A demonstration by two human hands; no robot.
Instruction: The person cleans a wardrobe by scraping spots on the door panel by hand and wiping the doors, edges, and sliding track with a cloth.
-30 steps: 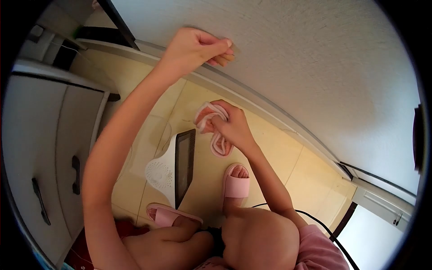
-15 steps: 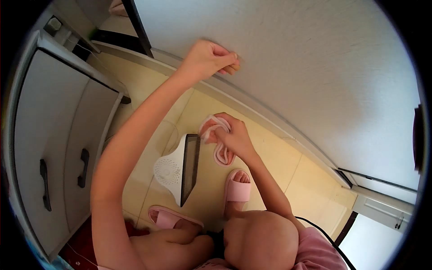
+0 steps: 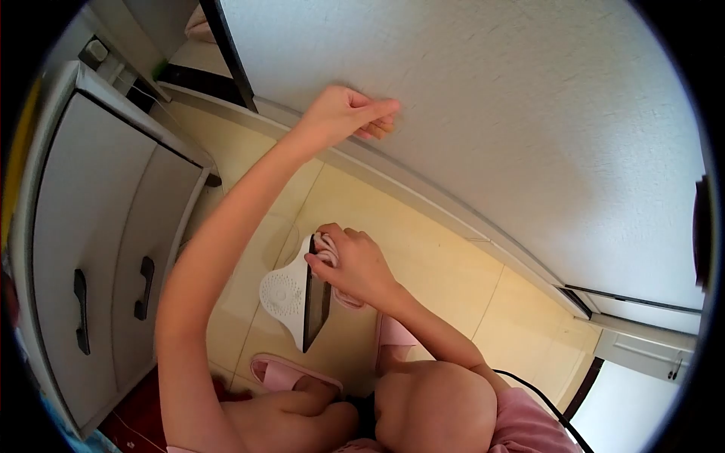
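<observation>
My left hand (image 3: pixel 355 115) is up against the large grey-white panel (image 3: pixel 483 98), its thumb and curled fingers drawn together. Whatever may be between those fingers is hidden. Lower down, my right hand (image 3: pixel 359 264) grips a bunched pink cloth (image 3: pixel 327 249) with white edging; part of it hangs below the palm. That cloth meets the upper end of a dark-framed face on a white object (image 3: pixel 284 293), which has a rounded back dotted with small holes and stands on the floor between my feet and the panel. I cannot tell exactly what this object is.
On the left stands a grey cabinet (image 3: pixel 91 204) with black handles. Pale yellow tiles (image 3: pixel 445 264) cover the floor. Pink slippers (image 3: pixel 291 374) are on my feet. A black cord (image 3: pixel 540 400) runs at lower right, and a red mat (image 3: pixel 140 411) lies at lower left.
My right hand has moved left and down with the pink cloth, from beside the white object onto its dark-framed face. My left hand stays by the panel, slightly lower in view.
</observation>
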